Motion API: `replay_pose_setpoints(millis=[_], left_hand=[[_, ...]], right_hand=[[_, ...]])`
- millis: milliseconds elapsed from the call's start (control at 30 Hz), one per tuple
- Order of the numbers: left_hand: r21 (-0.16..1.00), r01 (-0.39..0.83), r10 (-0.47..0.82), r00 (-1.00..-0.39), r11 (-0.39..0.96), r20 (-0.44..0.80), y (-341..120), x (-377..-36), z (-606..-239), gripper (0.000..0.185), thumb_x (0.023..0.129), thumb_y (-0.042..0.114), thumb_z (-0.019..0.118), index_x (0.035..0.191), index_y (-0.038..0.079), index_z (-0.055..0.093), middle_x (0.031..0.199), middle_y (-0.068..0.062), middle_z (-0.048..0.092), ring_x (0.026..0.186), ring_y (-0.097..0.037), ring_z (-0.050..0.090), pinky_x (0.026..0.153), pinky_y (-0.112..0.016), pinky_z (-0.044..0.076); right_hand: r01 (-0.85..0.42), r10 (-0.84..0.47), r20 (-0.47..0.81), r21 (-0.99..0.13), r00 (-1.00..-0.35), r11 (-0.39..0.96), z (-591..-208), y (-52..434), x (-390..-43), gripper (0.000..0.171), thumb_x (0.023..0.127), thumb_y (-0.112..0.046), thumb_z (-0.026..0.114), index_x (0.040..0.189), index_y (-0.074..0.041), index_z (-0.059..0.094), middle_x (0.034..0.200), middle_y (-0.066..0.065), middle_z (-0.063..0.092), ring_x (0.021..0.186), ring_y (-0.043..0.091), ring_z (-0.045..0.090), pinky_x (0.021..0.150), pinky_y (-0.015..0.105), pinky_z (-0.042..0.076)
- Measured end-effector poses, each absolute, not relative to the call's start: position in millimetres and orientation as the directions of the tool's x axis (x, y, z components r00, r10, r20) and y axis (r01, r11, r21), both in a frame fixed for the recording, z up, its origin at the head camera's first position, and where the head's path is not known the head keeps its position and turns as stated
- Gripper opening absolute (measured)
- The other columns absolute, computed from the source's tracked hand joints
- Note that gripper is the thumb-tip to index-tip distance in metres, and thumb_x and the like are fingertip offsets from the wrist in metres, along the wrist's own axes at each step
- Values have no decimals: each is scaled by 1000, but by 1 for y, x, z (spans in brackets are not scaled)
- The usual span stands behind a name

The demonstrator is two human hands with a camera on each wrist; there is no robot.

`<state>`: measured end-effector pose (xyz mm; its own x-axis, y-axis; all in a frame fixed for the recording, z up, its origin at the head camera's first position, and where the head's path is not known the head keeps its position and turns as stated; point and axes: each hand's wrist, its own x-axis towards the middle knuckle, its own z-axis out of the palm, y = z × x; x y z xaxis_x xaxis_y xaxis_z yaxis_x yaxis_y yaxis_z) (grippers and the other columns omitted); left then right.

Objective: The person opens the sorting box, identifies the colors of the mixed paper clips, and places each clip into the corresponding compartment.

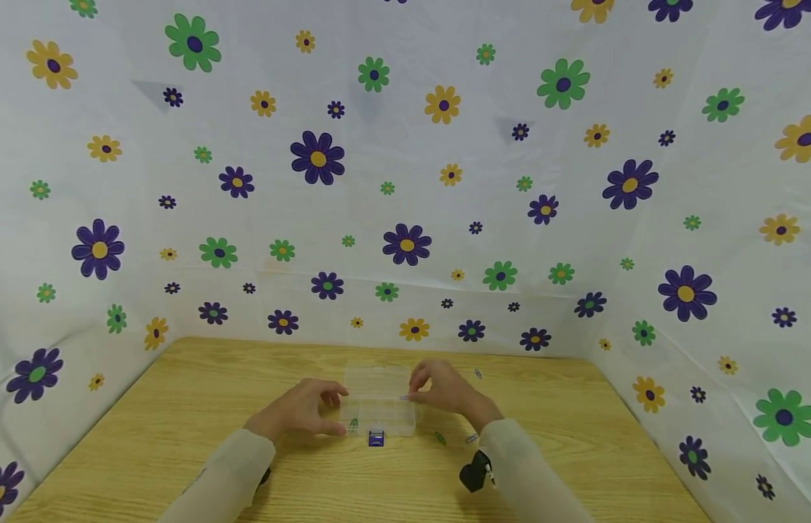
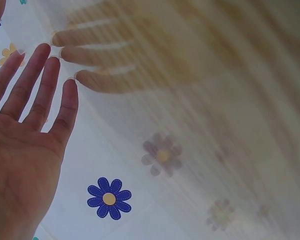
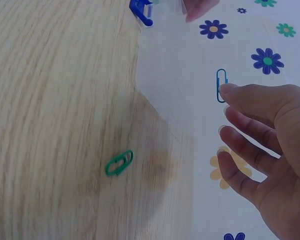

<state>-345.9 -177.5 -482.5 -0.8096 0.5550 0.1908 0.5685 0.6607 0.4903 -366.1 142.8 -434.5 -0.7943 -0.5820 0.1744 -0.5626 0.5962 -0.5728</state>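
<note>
A clear plastic box (image 1: 395, 421) stands on the table with its see-through lid (image 1: 377, 379) raised at the back and a blue latch (image 1: 376, 438) at its front. Green paper clips (image 1: 354, 423) lie in its front left part. My left hand (image 1: 305, 410) is at the box's left side, thumb near the front corner; the left wrist view shows its fingers (image 2: 40, 95) nearly straight. Between thumb and fingers, my right hand (image 1: 445, 391) pinches a blue paper clip (image 3: 221, 86) over the right side of the box.
To the right of the box lie a green paper clip (image 1: 440, 438) and a bluish one (image 1: 471, 439) near the right sleeve. Another paper clip (image 1: 478, 373) is farther back on the wooden table (image 1: 248, 363). A flowered white cloth (image 1: 392, 203) encloses the table's back and sides.
</note>
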Motion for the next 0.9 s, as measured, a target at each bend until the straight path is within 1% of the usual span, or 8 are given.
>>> replay_pose_setpoints(millis=[133,333,533,667,733,833,900], left_hand=[[488,577,560,-804,655,200,-178,-347,-483,69,76,49,88,125,5,69,106,-2,73,97,-18,65,90,-38,56],[489,584,564,-800,648,207,-178,-347,-483,68,76,49,88,124,5,70,105,-2,73,96,-18,65,90,-38,56],[485,581,559,-803,654,207,-178,-347,-483,69,77,51,87,125,5,70,105,-1,73,96,-18,65,90,-39,56],[487,575,555,-807,658,202,-178,-346,-483,69,77,51,87,125,5,69,105,0,72,97,-17,64,90,-39,56],[491,572,553,-808,656,202,-178,-346,-483,69,77,51,87,125,5,69,105,0,72,96,-17,64,89,-39,56],[497,573,554,-807,652,204,-178,-346,-483,68,77,50,87,125,5,69,105,0,72,96,-17,64,89,-39,56],[497,574,555,-806,651,205,-178,-346,-483,68,77,50,87,125,5,69,105,0,72,96,-17,64,89,-39,56]], right_hand=[[-574,-595,167,-555,-786,602,-437,138,-365,14,91,-7,77,77,-10,77,101,3,69,99,19,62,94,49,54],[-599,-630,159,-547,-760,584,-436,129,-360,14,91,-8,77,77,-11,77,100,3,69,97,20,63,95,53,55],[-629,-657,161,-520,-736,578,-437,121,-356,13,91,-9,78,78,-10,77,101,4,70,96,18,64,94,53,55],[-620,-658,136,-516,-741,591,-439,116,-355,13,91,-10,78,77,-11,77,101,1,70,96,14,63,95,49,55],[-618,-659,122,-507,-742,601,-440,113,-354,13,90,-11,79,77,-12,77,100,-1,69,95,12,62,94,44,56],[-617,-664,108,-504,-740,605,-441,110,-353,13,90,-10,79,77,-11,77,100,-1,69,94,11,62,92,40,56],[-618,-668,101,-500,-737,606,-442,108,-352,13,90,-9,79,77,-11,77,99,0,69,93,11,62,92,40,56]])
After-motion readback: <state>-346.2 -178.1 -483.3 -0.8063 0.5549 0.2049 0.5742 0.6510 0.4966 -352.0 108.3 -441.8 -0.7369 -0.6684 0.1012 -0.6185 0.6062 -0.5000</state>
